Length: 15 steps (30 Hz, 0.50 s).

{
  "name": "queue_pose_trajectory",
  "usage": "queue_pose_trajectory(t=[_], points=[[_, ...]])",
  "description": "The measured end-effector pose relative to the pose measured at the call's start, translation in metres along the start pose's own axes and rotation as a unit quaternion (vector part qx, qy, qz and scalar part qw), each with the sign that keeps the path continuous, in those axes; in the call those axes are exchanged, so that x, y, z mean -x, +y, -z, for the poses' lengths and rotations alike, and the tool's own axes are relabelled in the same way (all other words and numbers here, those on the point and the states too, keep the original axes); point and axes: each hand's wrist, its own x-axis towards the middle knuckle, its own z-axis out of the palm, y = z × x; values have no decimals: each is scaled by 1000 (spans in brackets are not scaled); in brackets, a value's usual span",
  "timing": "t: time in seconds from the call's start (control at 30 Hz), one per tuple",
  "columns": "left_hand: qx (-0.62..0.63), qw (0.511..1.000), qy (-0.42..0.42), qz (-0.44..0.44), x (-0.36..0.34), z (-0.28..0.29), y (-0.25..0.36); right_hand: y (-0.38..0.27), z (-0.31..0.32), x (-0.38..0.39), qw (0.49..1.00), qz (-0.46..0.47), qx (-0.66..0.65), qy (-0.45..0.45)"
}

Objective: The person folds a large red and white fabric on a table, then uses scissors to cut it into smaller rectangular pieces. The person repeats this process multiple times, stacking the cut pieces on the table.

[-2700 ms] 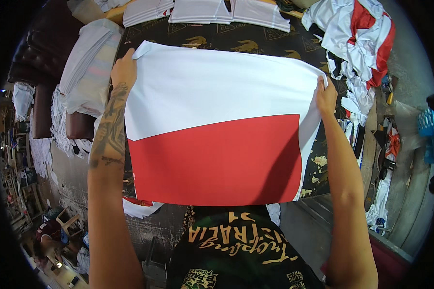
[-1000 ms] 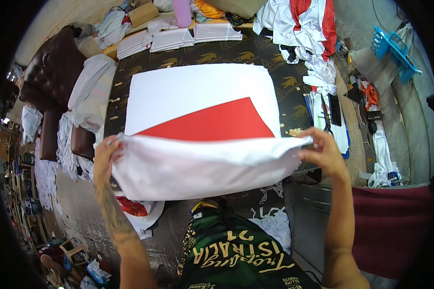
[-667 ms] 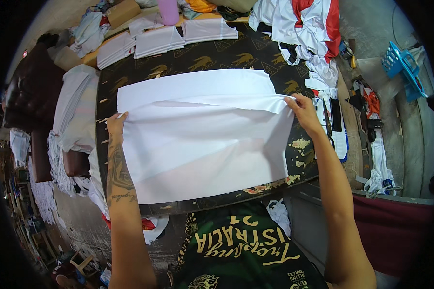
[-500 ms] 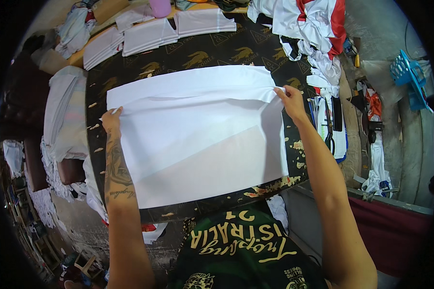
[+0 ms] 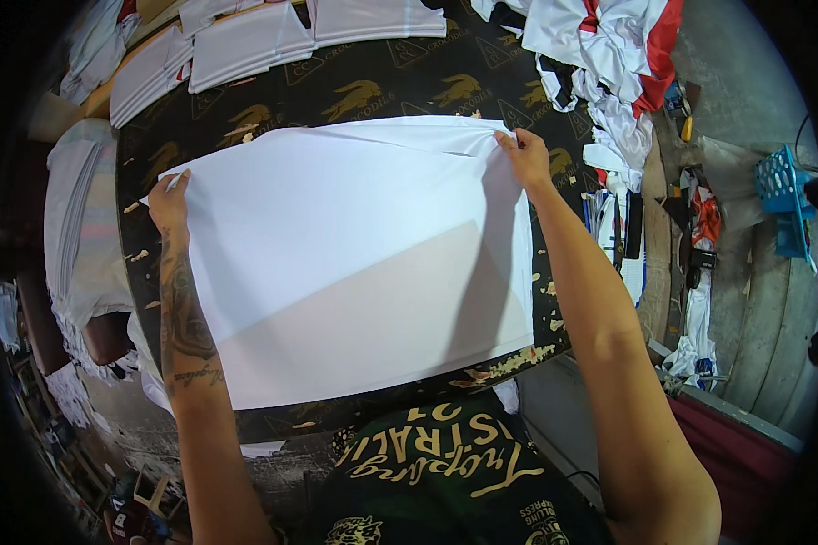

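A large white cloth (image 5: 345, 254) lies spread on the dark table (image 5: 373, 91) with printed surface, a darker straight-edged area showing faintly through its lower right. My left hand (image 5: 168, 195) pinches the cloth's far left corner. My right hand (image 5: 523, 159) grips the far right corner, where the fabric gathers into loose folds along the top edge.
Folded white pieces (image 5: 250, 45) line the table's back edge. Crumpled white-and-red garments (image 5: 591, 41) lie at the back right. Papers and dark tools (image 5: 620, 250) sit right of the cloth, a blue plastic basket (image 5: 786, 200) farther right. A wrapped white stack (image 5: 73, 218) is at left.
Earlier the cloth was held up with its red part showing. Now its white side faces up over the table, and both hands have moved toward the table's back, drawing the top edge flatter.
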Motion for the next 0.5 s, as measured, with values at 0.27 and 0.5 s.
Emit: queue_pose_trajectory(t=[0.27, 0.5], points=[[-20, 908, -188, -375, 250, -50, 150, 41, 83, 197, 978, 24, 98, -182], [-91, 921, -109, -363, 244, -125, 230, 123, 98, 318, 929, -309, -132, -156]])
